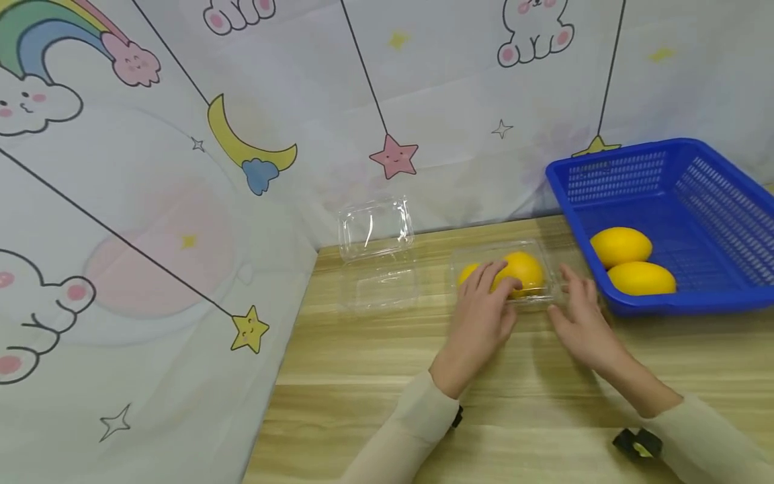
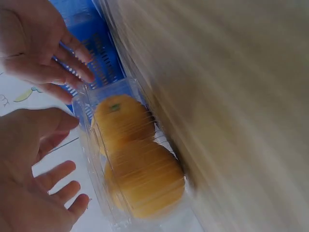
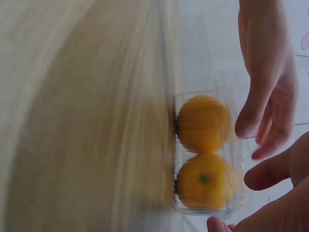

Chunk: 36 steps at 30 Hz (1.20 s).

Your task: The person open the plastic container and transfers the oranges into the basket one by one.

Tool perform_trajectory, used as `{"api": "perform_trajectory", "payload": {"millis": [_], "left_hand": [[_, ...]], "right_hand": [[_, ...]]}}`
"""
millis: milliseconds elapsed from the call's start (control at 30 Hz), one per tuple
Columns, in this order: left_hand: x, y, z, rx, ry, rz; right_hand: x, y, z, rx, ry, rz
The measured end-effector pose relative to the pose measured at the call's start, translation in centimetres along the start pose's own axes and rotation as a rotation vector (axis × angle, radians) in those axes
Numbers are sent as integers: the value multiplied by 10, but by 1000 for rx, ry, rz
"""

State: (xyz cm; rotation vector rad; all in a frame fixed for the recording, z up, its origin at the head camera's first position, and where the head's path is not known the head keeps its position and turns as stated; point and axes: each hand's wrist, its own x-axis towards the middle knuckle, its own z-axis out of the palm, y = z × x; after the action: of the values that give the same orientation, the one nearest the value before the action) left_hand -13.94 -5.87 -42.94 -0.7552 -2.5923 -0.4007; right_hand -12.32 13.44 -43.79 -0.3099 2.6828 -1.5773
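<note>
A clear plastic clamshell box (image 1: 547, 259) stands on the table with its lid down over two oranges (image 2: 145, 176). My left hand (image 1: 480, 306) is over the lid at the box's left and middle, fingers loosely bent and spread. At the box's right end is my right hand (image 1: 583, 326), its fingers apart and nothing held. The left wrist view shows the left hand's fingers (image 2: 63, 179) beside the top of the lid. In the right wrist view, the right thumb (image 3: 265, 174) is close to the lid, and the left hand (image 3: 270, 72) hovers near it.
Right of the box is a blue plastic basket (image 1: 713, 302) holding two yellow oval fruits (image 1: 641, 277). A second clear clamshell (image 1: 377, 289) stands at the back left with its lid raised. A printed cloth backdrop (image 1: 459, 148) borders the table's back and left sides.
</note>
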Motion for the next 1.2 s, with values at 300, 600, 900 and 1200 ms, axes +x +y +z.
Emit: {"api": "perform_trajectory", "payload": {"millis": [300,600,900,1200], "left_hand": [[12,3,4,129,-293,-34],[14,10,14,178,-285,-56],[17,10,17,168,-225,-38],[21,11,11,136,-281,-50]], "right_hand": [[10,13,6,343,-62,317],[11,23,-2,436,-45,367],[17,26,-16,548,-132,407],[19,24,-18,675,-160,462]]}}
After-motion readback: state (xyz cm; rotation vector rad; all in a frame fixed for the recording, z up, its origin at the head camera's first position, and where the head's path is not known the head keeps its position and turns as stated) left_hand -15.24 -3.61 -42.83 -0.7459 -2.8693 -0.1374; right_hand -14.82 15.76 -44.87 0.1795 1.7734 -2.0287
